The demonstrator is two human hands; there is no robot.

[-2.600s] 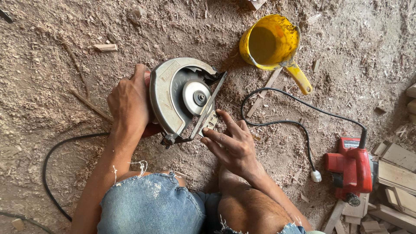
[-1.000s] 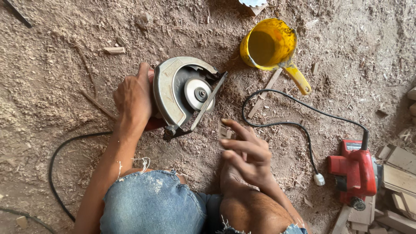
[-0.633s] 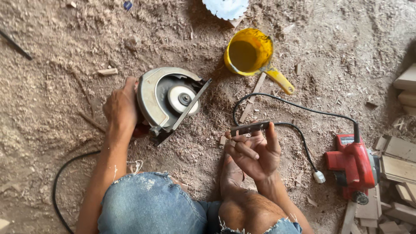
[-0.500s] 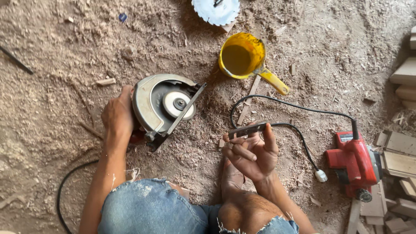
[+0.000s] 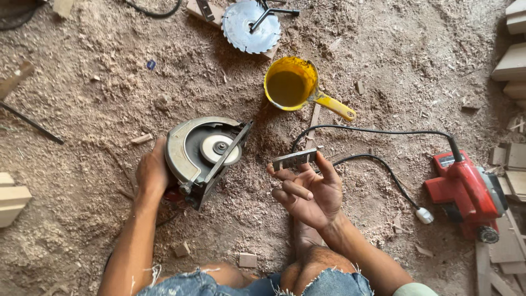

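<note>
A circular saw [image 5: 205,156] lies on its side on the sawdust floor, blade guard facing up and no blade on its hub. My left hand [image 5: 152,174] grips its body from the left. My right hand [image 5: 308,189] is raised palm up to the right of the saw and holds a small flat metal wrench [image 5: 294,159] between thumb and fingertips. A loose toothed saw blade [image 5: 251,26] rests on a wooden block at the top of the view.
A yellow ladle-like cup [image 5: 296,87] stands beyond the saw. A red electric planer [image 5: 468,189] with a black cord [image 5: 378,131] and white plug [image 5: 424,215] lies at right. Wood offcuts [image 5: 512,60] pile along the right edge and at left [image 5: 11,197]. Sawdust covers the floor.
My right hand left the saw, moved right and picked up the metal wrench. The view tilted up, bringing the loose blade into sight. My left hand kept its grip on the saw.
</note>
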